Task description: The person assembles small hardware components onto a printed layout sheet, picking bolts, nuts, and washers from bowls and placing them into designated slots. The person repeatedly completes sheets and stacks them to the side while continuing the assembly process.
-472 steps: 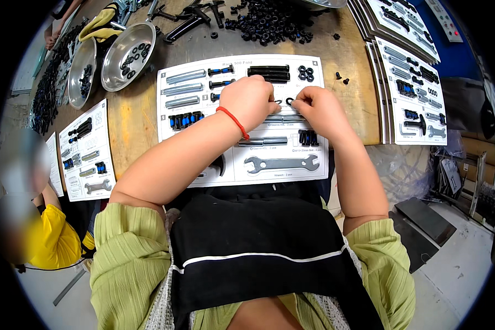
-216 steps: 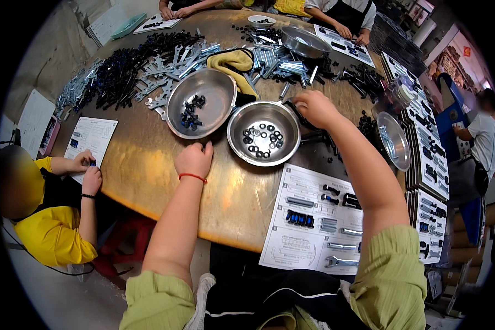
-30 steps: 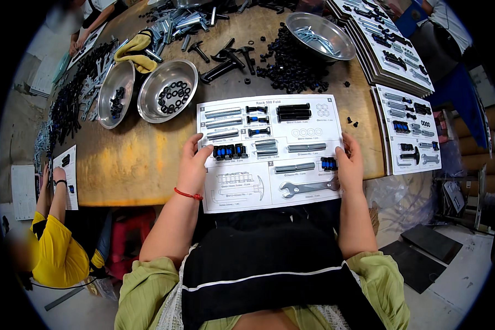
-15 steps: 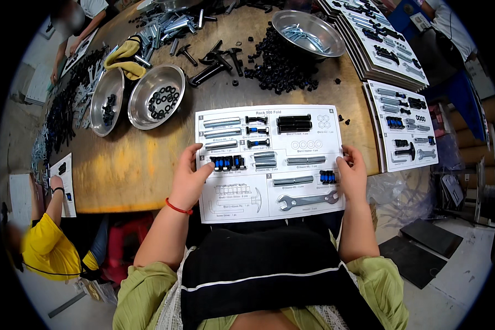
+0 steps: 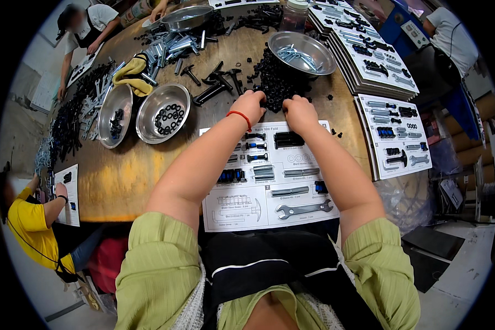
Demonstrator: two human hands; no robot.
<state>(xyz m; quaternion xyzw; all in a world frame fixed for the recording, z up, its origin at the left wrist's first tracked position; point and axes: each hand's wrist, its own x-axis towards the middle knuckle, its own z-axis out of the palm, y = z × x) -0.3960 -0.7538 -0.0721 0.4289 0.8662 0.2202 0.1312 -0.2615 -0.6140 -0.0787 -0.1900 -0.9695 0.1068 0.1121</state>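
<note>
Both my hands reach over the white printed card (image 5: pixel 242 203) to the near edge of a pile of small black nuts (image 5: pixel 275 82). My left hand (image 5: pixel 249 106) is at the pile's left side, its fingers curled in at the nuts. Across from it, my right hand (image 5: pixel 301 114) has its fingers bent and pressed together; what either hand pinches is too small to make out. Bolts, silvery sleeves and a wrench (image 5: pixel 304 209) are on the card, beside outline drawings. My forearms hide parts of its two sides.
Left stand two metal bowls, one with black rings (image 5: pixel 165 137). Black T-shaped pieces (image 5: pixel 217 88) and a yellow glove (image 5: pixel 132 74) lie beyond. A metal bowl of silvery pins (image 5: pixel 322 60) sits behind the nuts. Filled cards (image 5: pixel 368 66) are stacked right. Other people work around the table.
Both hands have let go of the card's side edges and moved forward to the nut pile. The card now lies flat at the table's front edge.
</note>
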